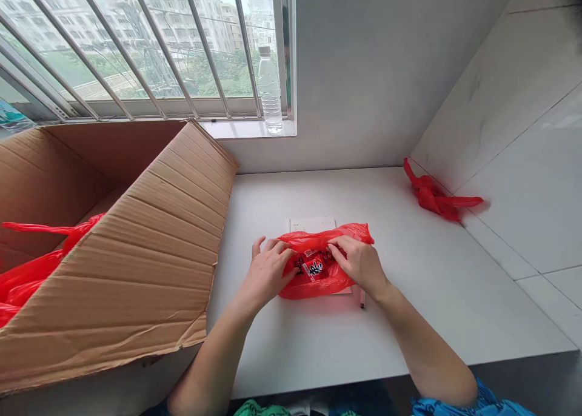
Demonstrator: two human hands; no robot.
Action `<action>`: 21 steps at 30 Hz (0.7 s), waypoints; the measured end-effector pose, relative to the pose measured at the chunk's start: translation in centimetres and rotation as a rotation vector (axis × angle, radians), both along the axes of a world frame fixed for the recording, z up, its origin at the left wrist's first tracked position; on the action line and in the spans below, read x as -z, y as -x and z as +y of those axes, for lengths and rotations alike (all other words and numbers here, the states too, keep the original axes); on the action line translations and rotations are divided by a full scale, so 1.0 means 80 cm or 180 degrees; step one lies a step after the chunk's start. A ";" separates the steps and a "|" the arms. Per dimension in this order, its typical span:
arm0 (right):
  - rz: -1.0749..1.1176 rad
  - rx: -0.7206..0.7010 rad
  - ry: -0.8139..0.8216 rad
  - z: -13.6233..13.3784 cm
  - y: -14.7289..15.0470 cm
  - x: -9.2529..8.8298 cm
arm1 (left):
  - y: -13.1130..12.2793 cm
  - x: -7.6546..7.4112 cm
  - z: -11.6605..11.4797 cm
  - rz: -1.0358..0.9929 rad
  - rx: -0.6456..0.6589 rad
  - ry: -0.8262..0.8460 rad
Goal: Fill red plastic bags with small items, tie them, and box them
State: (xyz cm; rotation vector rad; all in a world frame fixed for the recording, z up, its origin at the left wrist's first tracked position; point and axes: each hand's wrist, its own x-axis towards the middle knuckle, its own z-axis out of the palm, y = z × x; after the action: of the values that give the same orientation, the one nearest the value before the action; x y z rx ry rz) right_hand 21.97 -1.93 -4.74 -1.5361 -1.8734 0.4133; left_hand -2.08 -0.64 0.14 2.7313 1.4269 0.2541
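Red bag (302, 290), pinched by left hand (268, 270) and right hand (362, 263), partly hides printed packets (315, 268).

Short blue R sleeve (484, 402) w/ dk. print

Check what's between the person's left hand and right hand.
An open red plastic bag lies between the left hand and the right hand, with small red packets showing inside; seen in the head view.
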 end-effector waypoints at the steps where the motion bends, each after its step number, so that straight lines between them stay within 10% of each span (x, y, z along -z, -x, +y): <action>1: 0.0003 0.0007 0.0021 0.000 0.001 -0.001 | -0.001 0.001 0.000 0.0014 -0.0012 -0.0014; 21: -0.0594 0.0242 0.0360 0.003 -0.005 0.008 | -0.013 0.003 0.001 0.0132 -0.0187 0.0000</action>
State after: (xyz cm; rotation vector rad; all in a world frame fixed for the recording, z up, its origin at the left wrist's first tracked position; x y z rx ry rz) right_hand 22.36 -1.66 -5.39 -1.7684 -1.9531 0.3572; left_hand -1.08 -0.54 -0.10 2.7131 1.5189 0.2011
